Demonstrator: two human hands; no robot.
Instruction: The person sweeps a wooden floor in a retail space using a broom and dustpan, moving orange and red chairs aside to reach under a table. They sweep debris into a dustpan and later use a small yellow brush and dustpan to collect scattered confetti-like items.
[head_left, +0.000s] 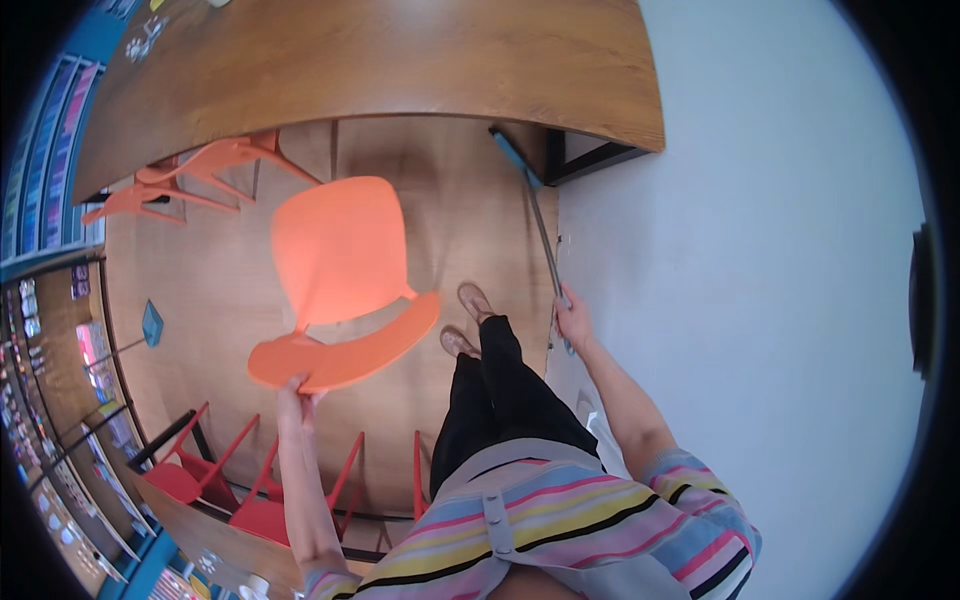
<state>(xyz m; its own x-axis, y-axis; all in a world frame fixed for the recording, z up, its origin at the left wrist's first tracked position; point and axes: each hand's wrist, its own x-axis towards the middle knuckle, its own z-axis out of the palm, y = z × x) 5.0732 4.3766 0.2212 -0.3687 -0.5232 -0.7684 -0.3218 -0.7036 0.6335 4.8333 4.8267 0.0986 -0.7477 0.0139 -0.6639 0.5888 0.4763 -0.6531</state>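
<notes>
My left hand [299,392] grips the top edge of the backrest of an orange chair [342,250], its thumb over the edge. The chair stands out from the table, its seat facing up. My right hand [573,318] is closed around the grey handle of a broom [541,225] beside the white wall. The broom's blue head slants along the floor under the right end of the wooden table, next to a black table leg. Its bristles are hard to make out.
The long wooden table [400,60] spans the far side, with more orange chairs [225,155] tucked under its left part. Red chairs [262,515] line another table at lower left. A blue dustpan [152,324] stands near the left shelves [80,420]. A white wall [760,300] closes the right side.
</notes>
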